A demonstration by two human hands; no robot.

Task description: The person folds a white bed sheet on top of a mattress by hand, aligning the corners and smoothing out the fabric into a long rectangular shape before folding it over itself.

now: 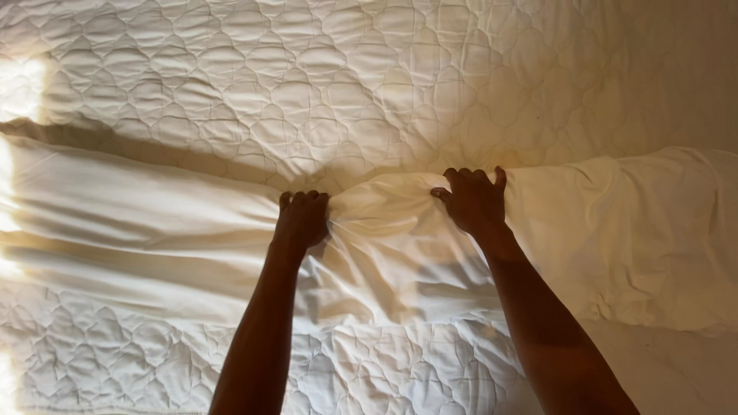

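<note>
- Nearest to me, I see a strip of quilted mattress pad (154,361) along the bottom of the view, its stitched pattern wrinkled, with both forearms crossing it from the lower edge.
- My left hand (301,219) is balled into a fist, knuckles up, fingers closed tight on a bunch of the cream sheet (138,230); the cloth puckers and radiates creases from that fist.
- My right hand (475,201) sits a little farther up and to the right, fingers curled over the top edge of the same sheet, thumb spread toward the right, clamped on the fold.
- Between the two hands the sheet rises in a small gathered hump, and both hands are touching it; they are near each other but apart.
- The sheet lies as a wide band across the middle of the bed, running from the left edge of the view to the right edge, smooth on the left, more rumpled and puffed on the right.
- Bright patches of light fall on the left side of the sheet and pad; the hands and arms cast shadows on the cloth below them.
- Farthest away, beyond the sheet's upper edge, I see more of the bare quilted pad filling the top of the view, dimmer toward the right corner.
</note>
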